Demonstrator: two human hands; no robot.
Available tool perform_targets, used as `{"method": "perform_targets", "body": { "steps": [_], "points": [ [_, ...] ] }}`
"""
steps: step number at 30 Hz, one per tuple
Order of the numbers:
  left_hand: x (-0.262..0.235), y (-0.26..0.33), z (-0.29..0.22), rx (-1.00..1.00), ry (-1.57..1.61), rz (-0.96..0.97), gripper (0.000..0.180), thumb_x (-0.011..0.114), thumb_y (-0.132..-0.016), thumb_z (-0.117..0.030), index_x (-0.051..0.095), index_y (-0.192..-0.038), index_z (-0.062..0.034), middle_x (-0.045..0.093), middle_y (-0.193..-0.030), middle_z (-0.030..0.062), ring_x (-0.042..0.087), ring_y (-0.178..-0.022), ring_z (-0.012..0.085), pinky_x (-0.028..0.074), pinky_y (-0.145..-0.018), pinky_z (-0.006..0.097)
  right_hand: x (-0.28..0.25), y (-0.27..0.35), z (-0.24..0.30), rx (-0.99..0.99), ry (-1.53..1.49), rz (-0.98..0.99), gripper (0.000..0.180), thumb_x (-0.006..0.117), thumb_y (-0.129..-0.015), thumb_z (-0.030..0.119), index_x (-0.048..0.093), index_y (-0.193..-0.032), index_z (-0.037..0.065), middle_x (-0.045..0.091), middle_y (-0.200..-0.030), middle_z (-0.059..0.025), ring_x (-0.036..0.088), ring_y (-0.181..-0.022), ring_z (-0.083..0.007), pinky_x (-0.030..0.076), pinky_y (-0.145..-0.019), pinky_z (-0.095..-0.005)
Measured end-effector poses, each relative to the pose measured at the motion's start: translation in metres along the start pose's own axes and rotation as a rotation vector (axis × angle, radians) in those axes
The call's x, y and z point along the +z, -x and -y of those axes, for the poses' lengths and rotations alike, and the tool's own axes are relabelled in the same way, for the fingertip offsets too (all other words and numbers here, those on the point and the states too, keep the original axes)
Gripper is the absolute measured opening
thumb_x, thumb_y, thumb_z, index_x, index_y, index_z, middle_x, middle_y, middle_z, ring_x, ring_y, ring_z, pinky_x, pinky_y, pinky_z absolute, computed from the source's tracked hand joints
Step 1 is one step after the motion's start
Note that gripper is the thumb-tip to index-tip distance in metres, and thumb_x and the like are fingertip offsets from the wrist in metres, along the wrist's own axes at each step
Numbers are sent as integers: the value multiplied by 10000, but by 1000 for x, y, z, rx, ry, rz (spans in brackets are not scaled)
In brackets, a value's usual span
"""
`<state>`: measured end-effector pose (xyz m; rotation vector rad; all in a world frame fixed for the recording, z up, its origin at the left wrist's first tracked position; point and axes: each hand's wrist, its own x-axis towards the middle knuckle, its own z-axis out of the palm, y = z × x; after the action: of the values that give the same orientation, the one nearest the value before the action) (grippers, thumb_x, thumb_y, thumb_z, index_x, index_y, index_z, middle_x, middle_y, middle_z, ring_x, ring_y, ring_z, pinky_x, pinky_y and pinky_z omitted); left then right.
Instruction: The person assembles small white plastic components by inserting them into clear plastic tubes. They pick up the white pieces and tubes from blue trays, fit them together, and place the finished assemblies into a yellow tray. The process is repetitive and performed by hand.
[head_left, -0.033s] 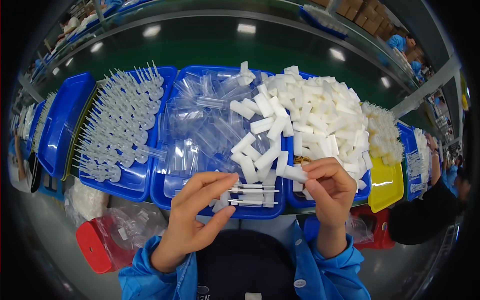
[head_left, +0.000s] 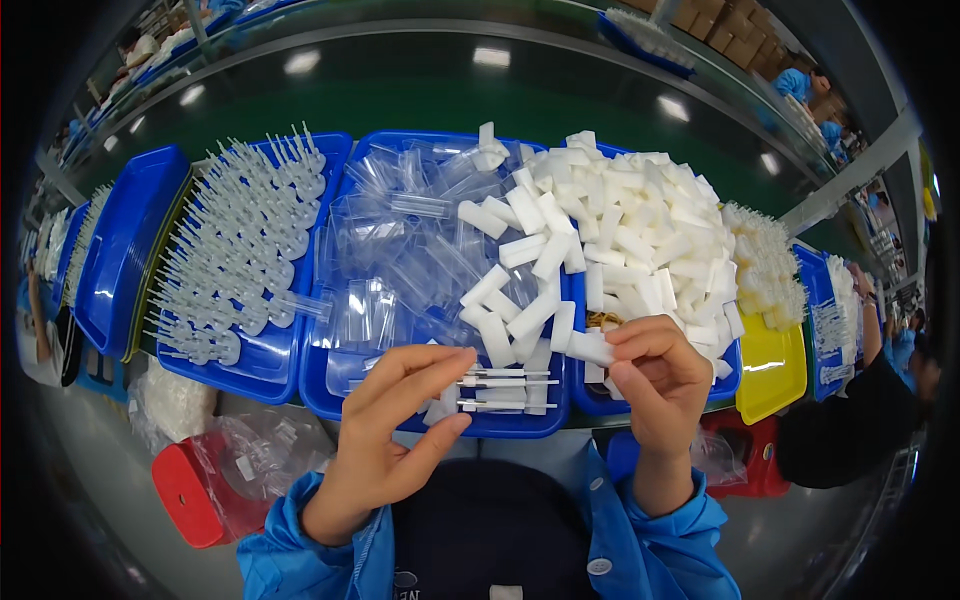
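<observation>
— Fingers of the left hand (head_left: pixel 385 435) pinch three thin pins (head_left: pixel 505 390) in a row, over the near rim of the clear-tube bin (head_left: pixel 330 385).

— Keep them parallel, I'd say. Their long axes run level, tips pointing right.

— Right hand (head_left: pixel 655 380)?

— Fingers clamped on one white cap (head_left: pixel 590 347), lying crosswise, before the cap bin (head_left: pixel 590 395).

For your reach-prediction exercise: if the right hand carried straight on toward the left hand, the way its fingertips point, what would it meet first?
Probably the thin white sticks held by the left hand; the right hand already pinches a white block. Depth is unclear.
</observation>
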<state>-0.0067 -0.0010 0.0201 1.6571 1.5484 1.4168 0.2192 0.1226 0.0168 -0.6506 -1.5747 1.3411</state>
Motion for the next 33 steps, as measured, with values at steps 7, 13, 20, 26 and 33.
{"method": "perform_targets", "body": {
  "steps": [7,13,20,26,33],
  "points": [
    [13,9,9,20,88,-157,533,785,-680,31,635,-1191,25,615,-1129,174,641,-915,218,541,-737,286,-7,5,1,-47,-8,6,156,681,-760,-102,687,-909,-60,615,-1046,-167,603,-941,-197,472,-824,-283],
    [13,9,6,21,81,-160,527,809,-663,8,649,-1165,27,631,-1104,167,645,-944,216,540,-754,285,-4,4,4,-110,72,70,206,739,-702,-84,708,-903,-46,635,-998,-152,618,-904,-199,488,-787,-286],
    [16,9,7,55,95,-85,527,809,-673,5,644,-1173,31,621,-1120,166,636,-977,223,542,-782,293,0,1,12,-209,237,191,230,787,-663,-39,729,-884,-13,663,-944,-141,639,-849,-203,504,-744,-268],
    [23,7,4,69,123,-38,524,809,-687,4,635,-1180,41,620,-1126,168,638,-971,238,555,-799,307,16,7,22,-331,432,240,228,814,-673,13,745,-890,18,685,-937,-103,665,-805,-182,531,-664,-258],
    [25,6,5,64,109,-20,533,824,-676,1,634,-1172,52,621,-1109,173,652,-930,217,571,-771,292,31,14,8,-409,470,197,175,777,-708,-2,739,-878,16,685,-941,-108,672,-807,-203,540,-683,-267]
  ]
}}
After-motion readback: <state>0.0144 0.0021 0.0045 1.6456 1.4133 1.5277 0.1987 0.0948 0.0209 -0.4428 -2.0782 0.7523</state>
